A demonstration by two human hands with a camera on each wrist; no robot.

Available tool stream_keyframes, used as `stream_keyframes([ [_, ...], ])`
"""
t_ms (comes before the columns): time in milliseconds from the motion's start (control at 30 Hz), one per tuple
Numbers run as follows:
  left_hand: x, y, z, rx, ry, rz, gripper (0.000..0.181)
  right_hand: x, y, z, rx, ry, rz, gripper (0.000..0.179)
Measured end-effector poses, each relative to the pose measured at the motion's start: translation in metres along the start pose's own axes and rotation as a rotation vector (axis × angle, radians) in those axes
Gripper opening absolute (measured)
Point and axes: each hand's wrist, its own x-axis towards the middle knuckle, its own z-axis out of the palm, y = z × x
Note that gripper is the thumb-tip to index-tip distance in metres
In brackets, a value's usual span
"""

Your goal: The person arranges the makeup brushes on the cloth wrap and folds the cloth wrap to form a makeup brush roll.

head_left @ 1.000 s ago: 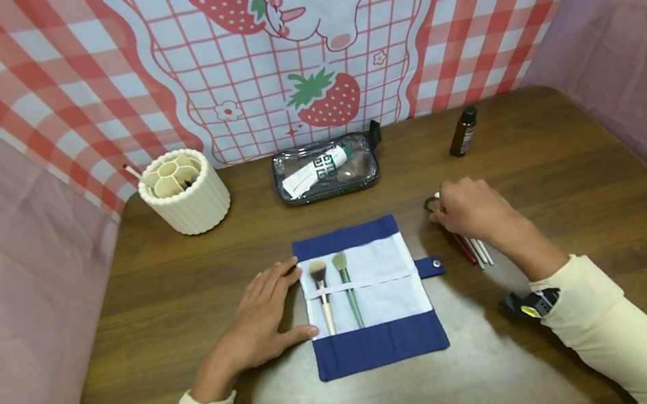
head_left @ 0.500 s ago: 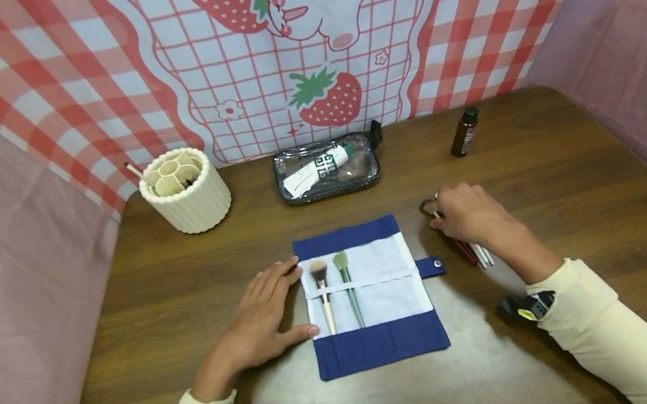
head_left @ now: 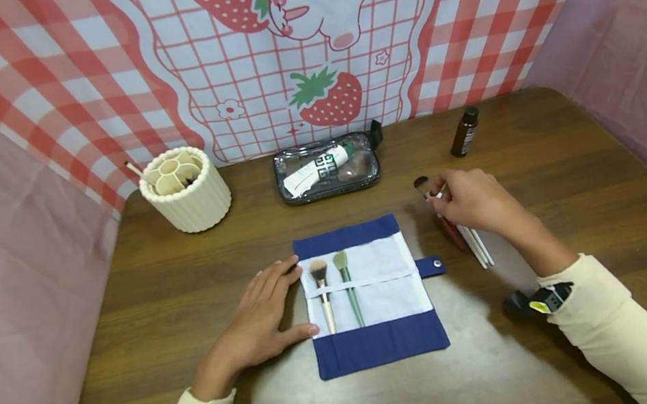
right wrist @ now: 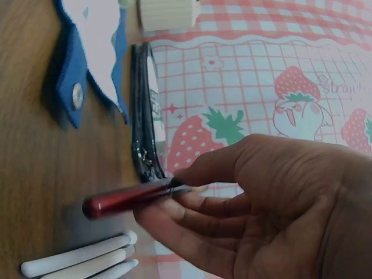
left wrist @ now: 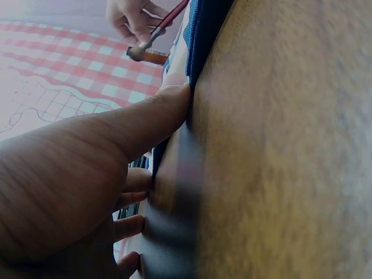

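Note:
My right hand [head_left: 475, 198] pinches a makeup brush [right wrist: 125, 200] with a red handle near its ferrule; its dark bristles point away from me in the head view. Beneath that hand lie several white-handled sticks [head_left: 477, 248], their far ends hidden. My left hand [head_left: 259, 318] rests with extended fingers along the left edge of a blue-and-white fabric brush roll [head_left: 381, 346], the thumb and a fingertip touching its border. Tucked under the roll's white elastic strap are a brush with a pale handle [head_left: 327, 308] and a green brush [head_left: 354, 305].
A cream ribbed cup [head_left: 190, 203] with compartments stands at the back left. Behind the roll lies a clear zip pouch [head_left: 331, 190] with a white tube inside. A small dark bottle [head_left: 465, 134] stands at the back right. The roll's snap tab [head_left: 430, 266] sticks out rightward.
My right hand has lifted the red-handled brush off the white-handled sticks, and its bristles now show beyond the fingers. The left hand stays in place.

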Motion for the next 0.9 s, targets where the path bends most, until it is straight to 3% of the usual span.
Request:
stream_keyframes([
  [267,0.0,-0.001,0.0,-0.012,0.008,0.004,0.096,0.006,-0.001,-0.006,0.241,-0.044,-0.066,0.024],
  [667,0.001,-0.001,0.001,-0.013,-0.004,-0.003,0.096,0.02,-0.006,0.005,0.669,-0.091,-0.036,0.034],
  [900,0.0,-0.001,0.001,-0.011,-0.003,-0.004,0.096,0.028,-0.015,0.017,0.794,-0.129,-0.034,0.033],
])
